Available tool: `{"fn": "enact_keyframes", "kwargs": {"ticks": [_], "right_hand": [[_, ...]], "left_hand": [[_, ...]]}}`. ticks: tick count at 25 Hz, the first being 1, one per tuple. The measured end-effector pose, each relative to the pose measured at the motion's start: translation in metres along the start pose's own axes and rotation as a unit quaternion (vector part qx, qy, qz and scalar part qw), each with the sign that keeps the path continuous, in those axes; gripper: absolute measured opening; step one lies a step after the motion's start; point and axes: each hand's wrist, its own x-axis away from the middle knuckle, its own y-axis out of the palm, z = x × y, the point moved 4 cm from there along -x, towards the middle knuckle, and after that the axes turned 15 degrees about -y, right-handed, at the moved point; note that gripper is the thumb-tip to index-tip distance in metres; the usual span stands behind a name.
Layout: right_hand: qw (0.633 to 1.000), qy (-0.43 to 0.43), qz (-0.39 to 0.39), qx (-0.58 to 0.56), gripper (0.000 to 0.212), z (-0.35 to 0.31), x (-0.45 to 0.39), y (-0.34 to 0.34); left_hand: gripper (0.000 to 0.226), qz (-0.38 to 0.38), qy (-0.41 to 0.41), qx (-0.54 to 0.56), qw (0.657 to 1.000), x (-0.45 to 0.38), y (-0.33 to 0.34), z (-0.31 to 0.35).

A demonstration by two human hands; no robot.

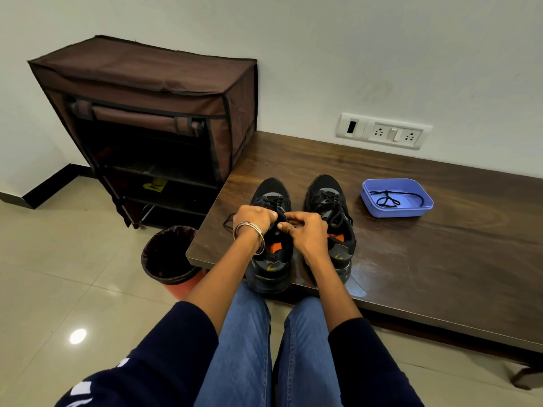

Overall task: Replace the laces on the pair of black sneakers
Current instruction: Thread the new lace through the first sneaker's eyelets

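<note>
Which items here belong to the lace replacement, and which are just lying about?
Job:
left black sneaker, gripped at the laces by left hand and right hand
right black sneaker
blue plastic tray holding a black lace

Lying about:
brown fabric shoe rack
dark lined bin
white wall socket panel

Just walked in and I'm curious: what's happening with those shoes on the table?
A seated person is working on the left sneaker of a black pair on a dark wooden table. Both hands, the left hand and right hand, pinch its lace near the tongue. The right sneaker stands beside it, laced and untouched. A loose black lace lies in a blue tray to the right.
</note>
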Motion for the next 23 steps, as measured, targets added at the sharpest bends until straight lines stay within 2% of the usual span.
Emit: {"fn": "enact_keyframes", "kwargs": {"ticks": [5,9,12,14,17,18,23], "right_hand": [[1.0,-0.006,-0.012,0.01,0.035,0.001,0.0,0.002],[1.0,-0.013,-0.019,0.007,0.038,-0.003,0.001,0.002],[1.0,-0.015,-0.025,0.0,0.041,-0.004,0.001,0.002],[0.999,-0.017,-0.038,0.0,0.041,-0.005,0.0,0.001],[0.998,-0.013,-0.046,-0.027,0.028,-0.002,-0.001,-0.003],[0.998,-0.011,-0.043,-0.035,0.023,-0.001,-0.002,-0.003],[0.999,0.027,0.029,0.033,0.014,-0.005,-0.015,-0.001]], "left_hand": [[0.006,0.01,-0.005,-0.007,1.0,0.002,0.004,0.002],[0.034,0.013,-0.053,0.018,0.998,-0.002,0.005,-0.001],[0.009,-0.054,-0.043,0.042,0.997,-0.007,0.008,0.003],[0.017,-0.081,-0.027,0.032,0.996,-0.011,0.007,0.004],[0.004,-0.109,-0.012,0.012,0.994,-0.011,0.007,0.005],[0.007,-0.11,-0.007,0.006,0.994,-0.01,0.006,0.006],[0.018,-0.088,0.012,-0.052,0.995,-0.006,0.003,0.009]]}}
